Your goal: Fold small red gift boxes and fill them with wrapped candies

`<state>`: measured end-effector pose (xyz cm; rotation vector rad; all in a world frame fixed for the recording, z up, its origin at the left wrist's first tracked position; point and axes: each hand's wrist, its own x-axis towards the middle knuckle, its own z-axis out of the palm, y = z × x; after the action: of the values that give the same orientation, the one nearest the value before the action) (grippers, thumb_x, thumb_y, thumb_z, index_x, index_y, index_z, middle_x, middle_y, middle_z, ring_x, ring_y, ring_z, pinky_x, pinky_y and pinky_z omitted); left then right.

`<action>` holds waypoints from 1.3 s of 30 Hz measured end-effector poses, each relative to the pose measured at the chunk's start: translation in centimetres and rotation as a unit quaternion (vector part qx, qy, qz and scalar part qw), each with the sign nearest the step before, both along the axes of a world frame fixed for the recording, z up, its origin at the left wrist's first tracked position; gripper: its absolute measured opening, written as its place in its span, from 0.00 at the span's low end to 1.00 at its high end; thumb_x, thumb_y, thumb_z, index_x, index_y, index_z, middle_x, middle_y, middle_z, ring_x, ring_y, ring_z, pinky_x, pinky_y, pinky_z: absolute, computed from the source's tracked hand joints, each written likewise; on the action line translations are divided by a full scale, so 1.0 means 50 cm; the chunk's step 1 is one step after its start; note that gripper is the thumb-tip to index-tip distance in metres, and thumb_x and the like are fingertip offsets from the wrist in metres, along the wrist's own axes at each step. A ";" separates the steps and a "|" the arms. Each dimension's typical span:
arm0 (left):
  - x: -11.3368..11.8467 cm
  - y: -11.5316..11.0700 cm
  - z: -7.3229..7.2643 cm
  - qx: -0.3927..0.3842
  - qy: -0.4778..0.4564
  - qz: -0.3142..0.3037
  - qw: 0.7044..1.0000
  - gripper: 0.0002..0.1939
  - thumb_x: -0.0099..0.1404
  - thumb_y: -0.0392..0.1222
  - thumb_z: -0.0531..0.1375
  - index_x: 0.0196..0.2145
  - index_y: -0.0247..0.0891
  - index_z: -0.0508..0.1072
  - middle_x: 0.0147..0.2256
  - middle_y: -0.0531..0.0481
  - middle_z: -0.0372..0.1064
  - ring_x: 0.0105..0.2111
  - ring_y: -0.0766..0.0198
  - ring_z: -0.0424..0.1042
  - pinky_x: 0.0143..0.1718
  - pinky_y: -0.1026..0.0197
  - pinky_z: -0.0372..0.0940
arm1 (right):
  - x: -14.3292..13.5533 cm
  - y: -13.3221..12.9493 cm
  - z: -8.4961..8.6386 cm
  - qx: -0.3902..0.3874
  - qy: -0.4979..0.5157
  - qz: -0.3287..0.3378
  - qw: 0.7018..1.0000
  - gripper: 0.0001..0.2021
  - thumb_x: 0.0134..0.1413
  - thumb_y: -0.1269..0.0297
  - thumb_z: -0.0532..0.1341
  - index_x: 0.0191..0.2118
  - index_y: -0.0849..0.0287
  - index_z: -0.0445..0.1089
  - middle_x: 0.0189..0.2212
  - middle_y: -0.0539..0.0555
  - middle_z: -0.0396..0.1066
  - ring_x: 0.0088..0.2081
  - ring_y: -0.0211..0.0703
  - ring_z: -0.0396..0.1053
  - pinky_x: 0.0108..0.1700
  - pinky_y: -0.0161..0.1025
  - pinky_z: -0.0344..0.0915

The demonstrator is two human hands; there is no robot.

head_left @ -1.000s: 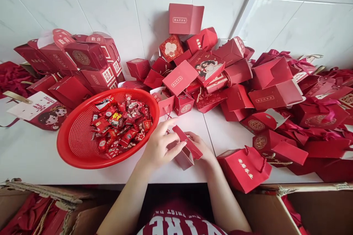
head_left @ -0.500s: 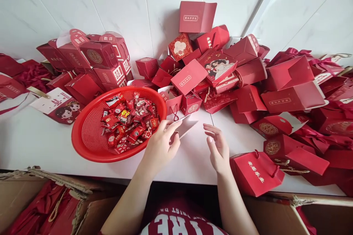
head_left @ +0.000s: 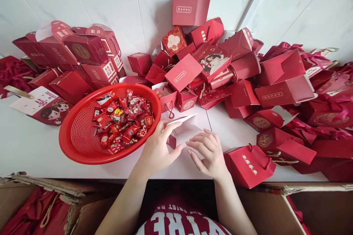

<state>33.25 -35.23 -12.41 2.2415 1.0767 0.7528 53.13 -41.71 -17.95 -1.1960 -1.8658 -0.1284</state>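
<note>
A small red gift box (head_left: 185, 127), its white inside showing, sits partly opened out over the table in front of me. My left hand (head_left: 158, 148) holds it at its left side, fingers along the upper edge and thumb below. Some of the box is hidden behind that hand. My right hand (head_left: 207, 151) is at the near right of the box, fingers stretched and a little bent, with nothing in them. Whether its fingertips touch the box I cannot tell. Left of my hands stands a red plastic basket (head_left: 73, 150) with red-wrapped candies (head_left: 129, 117) in it.
Red gift boxes (head_left: 183, 73) are heaped at the back and right, against the tiled wall (head_left: 107, 0). A red handled box (head_left: 252, 165) stands by my right forearm. More boxes are stacked (head_left: 88, 49) back left. Open cartons (head_left: 79, 194) stand below the table's front edge.
My right hand has moved left, close to the box. The box has spread wider, showing more of its white inside. The whole view has shifted slightly.
</note>
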 end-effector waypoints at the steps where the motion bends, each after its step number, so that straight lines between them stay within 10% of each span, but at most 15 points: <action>1: 0.000 -0.001 -0.003 0.000 -0.009 0.000 1.000 0.30 0.64 0.37 0.62 0.62 0.53 0.63 0.55 0.50 0.63 0.43 0.64 0.72 0.50 0.58 0.70 | -0.001 -0.005 -0.001 0.004 -0.006 -0.003 1.000 0.11 0.58 0.70 0.65 0.47 0.54 0.73 0.39 0.53 0.75 0.44 0.46 0.71 0.59 0.56 0.62; 8: 0.013 0.007 -0.023 0.007 -0.096 0.050 0.994 0.19 0.65 0.29 0.56 0.50 0.46 0.73 0.47 0.51 0.65 0.30 0.73 0.68 0.36 0.65 0.69 | -0.020 -0.020 0.003 -0.007 -0.022 0.014 1.000 0.13 0.58 0.73 0.65 0.48 0.56 0.72 0.38 0.51 0.76 0.42 0.43 0.72 0.61 0.56 0.60; 31: 0.002 0.029 -0.016 0.016 -0.089 0.023 0.996 0.21 0.65 0.26 0.53 0.49 0.45 0.74 0.51 0.50 0.67 0.45 0.65 0.72 0.38 0.65 0.69 | -0.012 0.000 -0.011 0.010 0.021 0.027 0.999 0.17 0.59 0.81 0.60 0.50 0.54 0.71 0.40 0.51 0.77 0.41 0.41 0.72 0.53 0.48 0.67; 39: -0.001 0.066 0.061 0.093 0.026 0.044 0.994 0.09 0.70 0.39 0.57 0.43 0.44 0.77 0.52 0.51 0.70 0.40 0.65 0.74 0.44 0.61 0.70 | -0.025 0.069 0.036 -0.038 0.012 -0.040 0.998 0.16 0.66 0.69 0.59 0.57 0.53 0.67 0.56 0.57 0.72 0.52 0.48 0.72 0.53 0.48 0.66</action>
<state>33.21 -31.95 -9.37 2.3945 1.1790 0.8681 51.88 -38.25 -16.16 -1.3190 -1.8166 -0.0887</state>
